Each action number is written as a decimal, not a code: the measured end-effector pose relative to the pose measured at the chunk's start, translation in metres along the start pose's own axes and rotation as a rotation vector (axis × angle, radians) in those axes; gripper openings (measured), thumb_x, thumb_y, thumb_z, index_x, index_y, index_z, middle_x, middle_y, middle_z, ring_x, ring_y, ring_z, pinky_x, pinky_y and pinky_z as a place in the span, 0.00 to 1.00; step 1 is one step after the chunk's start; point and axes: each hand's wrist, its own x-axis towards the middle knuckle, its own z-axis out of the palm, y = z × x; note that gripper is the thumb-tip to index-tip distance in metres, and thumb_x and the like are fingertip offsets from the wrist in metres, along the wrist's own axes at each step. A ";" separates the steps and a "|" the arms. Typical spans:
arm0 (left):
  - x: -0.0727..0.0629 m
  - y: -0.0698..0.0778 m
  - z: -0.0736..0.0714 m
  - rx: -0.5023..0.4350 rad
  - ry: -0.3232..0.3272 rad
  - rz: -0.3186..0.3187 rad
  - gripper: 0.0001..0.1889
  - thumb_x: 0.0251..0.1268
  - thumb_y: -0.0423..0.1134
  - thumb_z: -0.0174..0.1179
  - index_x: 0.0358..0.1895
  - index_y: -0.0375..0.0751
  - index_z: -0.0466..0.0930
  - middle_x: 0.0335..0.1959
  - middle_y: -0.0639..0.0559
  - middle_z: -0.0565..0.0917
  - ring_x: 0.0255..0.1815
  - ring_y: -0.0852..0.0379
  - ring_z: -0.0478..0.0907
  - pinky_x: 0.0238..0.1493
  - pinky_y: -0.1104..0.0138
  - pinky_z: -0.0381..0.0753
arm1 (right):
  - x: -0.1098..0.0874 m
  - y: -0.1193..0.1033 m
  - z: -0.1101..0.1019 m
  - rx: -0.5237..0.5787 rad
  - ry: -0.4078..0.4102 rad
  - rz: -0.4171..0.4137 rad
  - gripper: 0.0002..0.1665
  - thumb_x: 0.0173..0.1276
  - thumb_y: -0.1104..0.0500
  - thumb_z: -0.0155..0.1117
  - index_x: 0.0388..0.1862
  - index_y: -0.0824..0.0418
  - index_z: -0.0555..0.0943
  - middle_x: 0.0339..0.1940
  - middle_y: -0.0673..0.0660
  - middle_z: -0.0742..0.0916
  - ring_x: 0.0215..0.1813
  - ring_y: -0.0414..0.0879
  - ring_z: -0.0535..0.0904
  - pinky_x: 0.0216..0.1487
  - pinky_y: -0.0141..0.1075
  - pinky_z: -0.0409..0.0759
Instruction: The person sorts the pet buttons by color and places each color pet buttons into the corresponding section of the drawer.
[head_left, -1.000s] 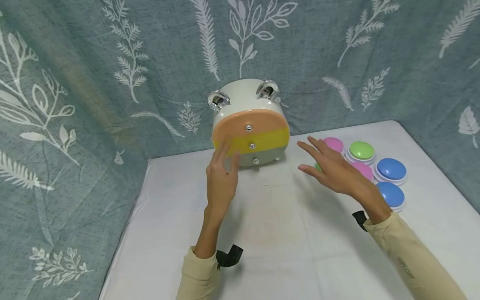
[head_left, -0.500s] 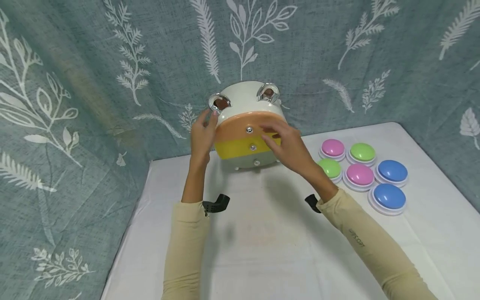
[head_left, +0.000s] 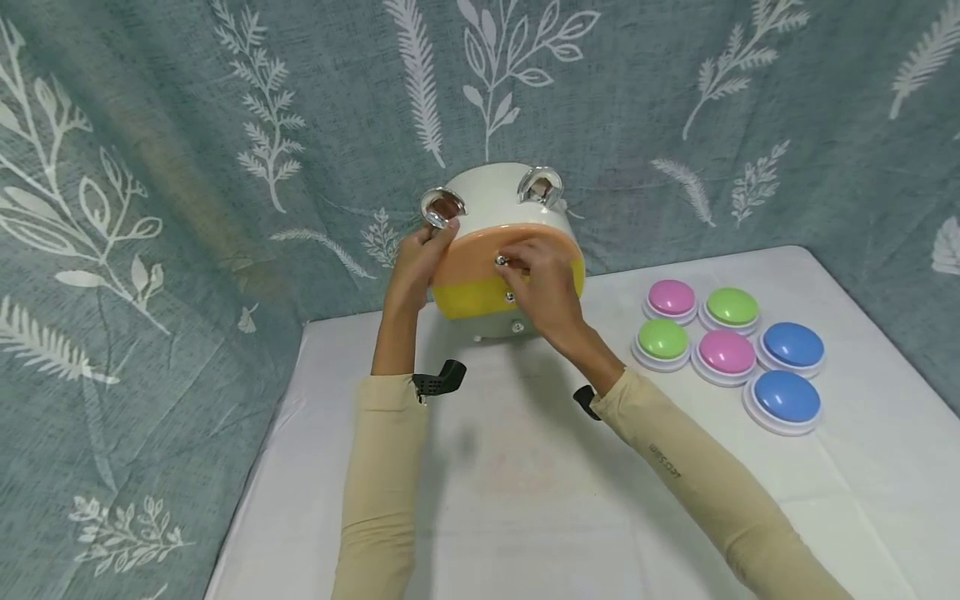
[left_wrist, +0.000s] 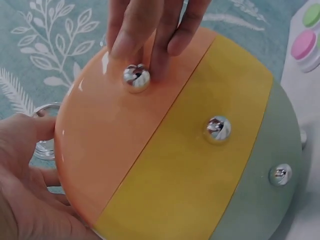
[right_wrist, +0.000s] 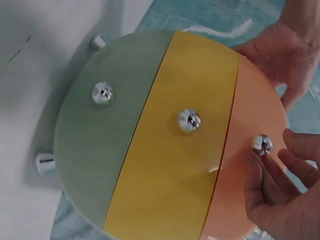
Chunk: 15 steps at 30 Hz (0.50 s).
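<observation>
A small round-fronted drawer cabinet (head_left: 491, 187) stands against the curtain, with silver ear-like loops on its white top. Its front has an orange drawer (left_wrist: 115, 130), a yellow drawer (left_wrist: 185, 155) and a grey-green drawer (right_wrist: 110, 120), each with a silver knob. My left hand (head_left: 416, 267) grips the cabinet's left side, its thumb by the front edge below the left ear and its other fingers partly hidden behind. With thumb and fingers, my right hand (head_left: 547, 283) pinches the orange drawer's knob (right_wrist: 262, 144). All three drawers look closed.
Several round push-button lights with white bases stand at the right of the white-covered table (head_left: 525, 517), among them a pink one (head_left: 726, 352), a green one (head_left: 663, 339) and a blue one (head_left: 786, 396). A leaf-patterned curtain (head_left: 337, 125) hangs behind and at the sides.
Both hands have moved forward to the cabinet. The left has taken hold of its left side. The right came over from near the button lights and now holds the orange drawer's knob.
</observation>
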 end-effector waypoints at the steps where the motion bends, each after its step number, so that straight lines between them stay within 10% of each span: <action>1: 0.000 0.000 0.000 -0.014 0.000 -0.008 0.18 0.75 0.59 0.60 0.41 0.46 0.77 0.34 0.57 0.72 0.33 0.61 0.70 0.38 0.69 0.71 | 0.000 -0.001 0.003 -0.008 0.013 0.003 0.13 0.69 0.64 0.74 0.49 0.69 0.89 0.49 0.64 0.90 0.49 0.54 0.90 0.54 0.43 0.89; 6: -0.001 -0.001 0.003 -0.071 -0.009 -0.036 0.32 0.75 0.56 0.61 0.72 0.39 0.76 0.43 0.57 0.77 0.38 0.61 0.77 0.44 0.69 0.78 | -0.003 -0.001 0.015 -0.043 0.108 0.027 0.12 0.66 0.64 0.77 0.46 0.70 0.91 0.45 0.63 0.89 0.44 0.54 0.90 0.50 0.42 0.89; 15: 0.000 -0.001 0.000 -0.089 0.011 -0.047 0.31 0.75 0.55 0.62 0.72 0.40 0.77 0.39 0.56 0.78 0.35 0.61 0.77 0.39 0.70 0.78 | 0.000 -0.004 0.024 -0.093 0.177 0.022 0.05 0.64 0.67 0.75 0.38 0.69 0.90 0.39 0.62 0.89 0.39 0.53 0.88 0.45 0.43 0.86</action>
